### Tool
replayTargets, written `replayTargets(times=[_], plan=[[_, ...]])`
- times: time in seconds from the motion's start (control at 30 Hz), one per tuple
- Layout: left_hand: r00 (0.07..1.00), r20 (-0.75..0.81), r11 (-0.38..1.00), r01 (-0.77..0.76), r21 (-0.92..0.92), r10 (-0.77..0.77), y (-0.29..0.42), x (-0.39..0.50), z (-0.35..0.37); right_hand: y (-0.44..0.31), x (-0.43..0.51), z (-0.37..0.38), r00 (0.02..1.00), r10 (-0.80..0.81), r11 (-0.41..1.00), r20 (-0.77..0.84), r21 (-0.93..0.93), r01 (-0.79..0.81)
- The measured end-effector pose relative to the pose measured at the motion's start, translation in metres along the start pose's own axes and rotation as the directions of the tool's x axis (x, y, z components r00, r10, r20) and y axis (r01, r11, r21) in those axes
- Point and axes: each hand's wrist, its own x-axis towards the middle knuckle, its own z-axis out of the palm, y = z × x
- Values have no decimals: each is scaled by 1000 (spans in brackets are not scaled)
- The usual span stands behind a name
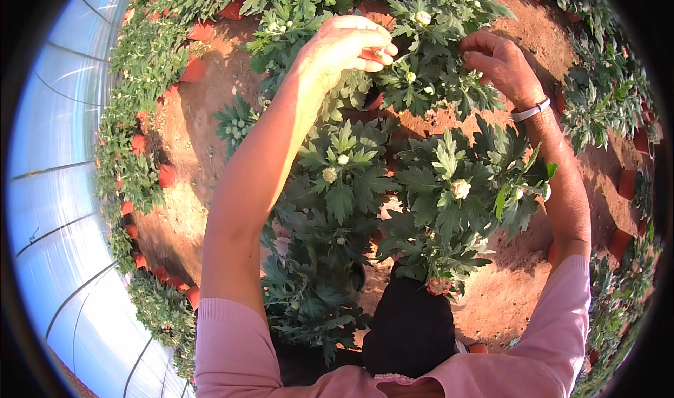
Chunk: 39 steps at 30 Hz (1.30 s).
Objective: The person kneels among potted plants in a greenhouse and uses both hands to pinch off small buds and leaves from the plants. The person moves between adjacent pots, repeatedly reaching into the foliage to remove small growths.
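Potted chrysanthemums with lobed green leaves stand before me. At the upper middle, my left hand (347,45) is curled with a small pale flower bud (379,53) between its fingers. Just right of it grows a chrysanthemum plant (421,66) bearing a whitish half-open bloom (423,18) and a small greenish bud (410,77). My right hand (495,61), with a pale band at the wrist, bends its fingers at the right side of this plant. Whether those fingertips grip a leaf or stem is unclear. Nearer to me, another chrysanthemum (447,187) carries a cream bloom (460,189).
Chrysanthemum rows in orange-red pots (194,68) run along the left, and more plants (600,87) along the right. Reddish bare soil (195,119) separates the rows. Translucent sheeting with dark ribs (58,150) curves up at far left. A pinkish bloom (438,286) hangs beside my dark-clothed leg.
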Motion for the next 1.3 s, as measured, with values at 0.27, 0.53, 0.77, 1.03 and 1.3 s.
replayTargets(times=[0.27,0.53,0.77,1.03,1.3], plan=[[946,-83,943,-301,141,314,24,3,27,2,-3,-25,950,142,954,-277,296,-56],[934,-107,839,-353,-414,340,36,52,76,-2,15,-15,933,146,967,-329,248,-64],[917,-269,859,-377,-346,294,26,80,110,10,47,-8,907,110,994,-405,25,-109],[922,-311,953,-277,-119,229,21,99,110,29,74,2,883,46,996,-467,-41,-74],[917,-293,944,-313,-107,271,23,92,116,27,67,-2,924,68,997,-377,53,-52]])
